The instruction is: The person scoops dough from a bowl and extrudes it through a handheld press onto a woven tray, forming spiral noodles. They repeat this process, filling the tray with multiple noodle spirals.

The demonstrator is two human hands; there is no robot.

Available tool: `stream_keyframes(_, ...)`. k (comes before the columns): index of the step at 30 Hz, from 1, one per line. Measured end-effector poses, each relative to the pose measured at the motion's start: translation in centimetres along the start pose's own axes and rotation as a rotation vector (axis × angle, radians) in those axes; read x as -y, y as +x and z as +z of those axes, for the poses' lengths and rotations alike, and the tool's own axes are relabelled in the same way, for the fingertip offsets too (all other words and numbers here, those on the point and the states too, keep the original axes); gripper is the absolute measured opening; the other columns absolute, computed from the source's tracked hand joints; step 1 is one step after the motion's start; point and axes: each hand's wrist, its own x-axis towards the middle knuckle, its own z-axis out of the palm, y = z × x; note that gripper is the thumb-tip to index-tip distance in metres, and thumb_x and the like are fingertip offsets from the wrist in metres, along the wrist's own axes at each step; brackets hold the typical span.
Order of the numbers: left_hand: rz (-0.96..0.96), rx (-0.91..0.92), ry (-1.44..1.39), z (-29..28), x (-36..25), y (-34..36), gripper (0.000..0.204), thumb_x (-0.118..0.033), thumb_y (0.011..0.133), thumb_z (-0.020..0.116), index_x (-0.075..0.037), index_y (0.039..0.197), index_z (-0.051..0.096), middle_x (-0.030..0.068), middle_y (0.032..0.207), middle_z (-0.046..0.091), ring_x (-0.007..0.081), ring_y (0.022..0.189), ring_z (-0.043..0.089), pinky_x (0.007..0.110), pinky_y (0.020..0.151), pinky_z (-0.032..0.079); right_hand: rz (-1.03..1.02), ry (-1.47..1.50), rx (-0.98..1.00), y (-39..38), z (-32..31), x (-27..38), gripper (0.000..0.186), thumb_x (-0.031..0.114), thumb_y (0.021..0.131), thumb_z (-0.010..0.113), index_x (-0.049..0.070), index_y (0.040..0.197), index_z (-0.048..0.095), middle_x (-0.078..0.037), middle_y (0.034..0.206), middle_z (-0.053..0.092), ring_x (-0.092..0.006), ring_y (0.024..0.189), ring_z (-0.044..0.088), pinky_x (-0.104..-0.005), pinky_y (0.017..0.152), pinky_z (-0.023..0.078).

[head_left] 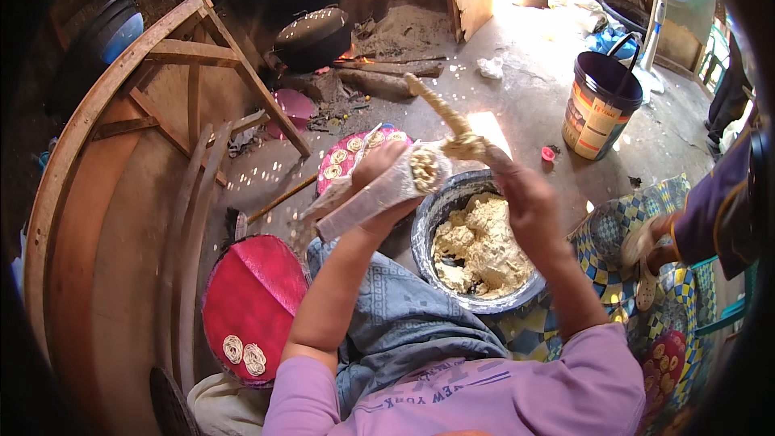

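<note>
My left hand (pixel 378 163) is wrapped round a pale wooden press (pixel 367 203), its handles jutting to either side. Lumps of dough (pixel 424 169) fill the press's open end. In my right hand (pixel 529 206), closed, is a dough-smeared stick (pixel 442 109) that tilts up and left past the press; it looks like the plunger. Below both hands stands a dark tub (pixel 420 246) holding a large mass of pale yellow dough (pixel 492 246). Dough spirals (pixel 244 355) lie on a round red mat (pixel 250 295) at my left, and several more on a pink patterned mat (pixel 327 157) beyond the press.
A black bucket (pixel 596 113) stands at the far right. At the back, a lidded pot (pixel 315 39) sits over a wood fire (pixel 355 55). A wooden frame (pixel 117 44) leans at the left. On the right, another person's foot (pixel 643 238) rests on a checkered mat (pixel 601 287).
</note>
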Motion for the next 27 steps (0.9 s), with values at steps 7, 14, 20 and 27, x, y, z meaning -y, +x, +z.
stream_keyframes(7,0.078,-0.24,0.065,-0.6,2.1,2.1,0.019,-0.022,0.075,0.07,-0.009,0.084,0.059,0.0101,0.077,0.055,0.0295,0.069,0.059,0.04,0.061,0.05,0.452,0.626,0.23,-5.1,2.7,0.9,0.039,0.007,0.097,0.052,0.005,0.135,0.052,0.0,0.068,0.054,-0.0084,0.058,0.048,-0.0242,0.054,0.041)
stream_keyframes(14,0.084,-0.328,0.05,0.2,2.4,2.0,0.021,-0.026,0.074,0.069,-0.01,0.078,0.056,0.0091,0.078,0.057,0.0302,0.071,0.06,0.041,0.06,0.049,0.541,0.868,0.271,-3.3,4.1,0.7,0.038,0.012,0.1,0.047,0.003,0.137,0.049,0.004,0.069,0.048,-0.0039,0.055,0.041,-0.0202,0.049,0.035)
stream_keyframes(20,-0.049,-0.202,0.135,-4.3,7.0,1.1,0.025,-0.03,0.074,0.07,-0.009,0.08,0.057,0.0109,0.077,0.054,0.031,0.074,0.059,0.041,0.065,0.049,0.773,0.732,0.665,-7.0,2.2,-3.1,0.036,0.017,0.099,0.047,0.001,0.13,0.054,-0.002,0.06,0.05,-0.009,0.053,0.049,-0.0263,0.047,0.039)
stream_keyframes(27,-0.753,-0.441,-1.348,-14.9,8.3,-1.4,0.014,-0.004,0.08,0.065,-0.01,0.086,0.053,0.0027,0.082,0.053,0.0135,0.073,0.055,0.031,0.071,0.046,0.191,0.316,0.622,-4.7,8.1,-2.4,0.05,0.036,0.101,0.042,0.002,0.137,0.047,-0.02,0.14,0.045,-0.033,0.132,0.042,-0.0382,0.111,0.031)
